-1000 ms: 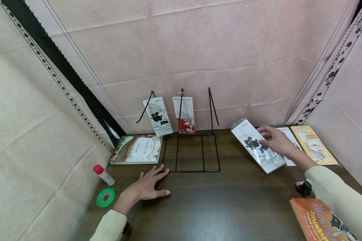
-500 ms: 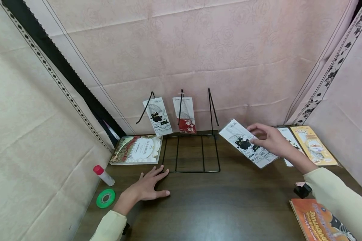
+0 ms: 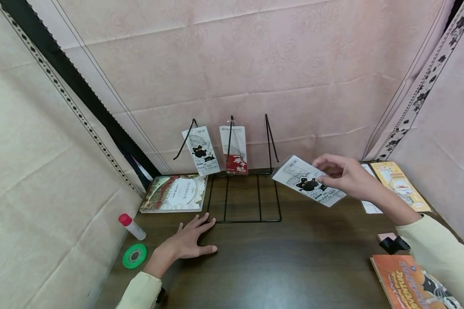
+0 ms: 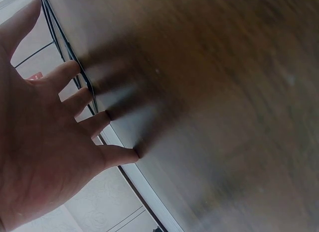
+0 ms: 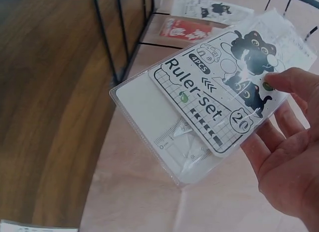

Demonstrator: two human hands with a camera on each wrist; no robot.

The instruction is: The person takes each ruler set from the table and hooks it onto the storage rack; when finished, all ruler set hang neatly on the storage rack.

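My right hand (image 3: 346, 176) pinches a ruler set pack (image 3: 308, 181) by its right edge, thumb on the front. The right wrist view shows the clear sleeve, black cats and "Ruler-set" print on the pack (image 5: 214, 87). It is tilted, just right of the black wire rack (image 3: 270, 221). Two packs hang on the rack's hooks: a white cat one (image 3: 201, 151) at left and a red and white one (image 3: 233, 150) in the middle. The right hook (image 3: 270, 137) bears nothing. My left hand (image 3: 185, 240) lies on the table with spread fingers, fingertips at the rack's front left corner.
Left of the rack lies a book with a floral cover (image 3: 174, 193). A glue stick (image 3: 132, 226) and a green tape roll (image 3: 134, 256) are at the left edge. At right are a yellow booklet (image 3: 402, 186), a white pack (image 3: 371, 207) and an orange book (image 3: 413, 281).
My right hand has carried the ruler set pack leftward, away from the booklets and toward the rack's right hook. The left hand has stayed in place.
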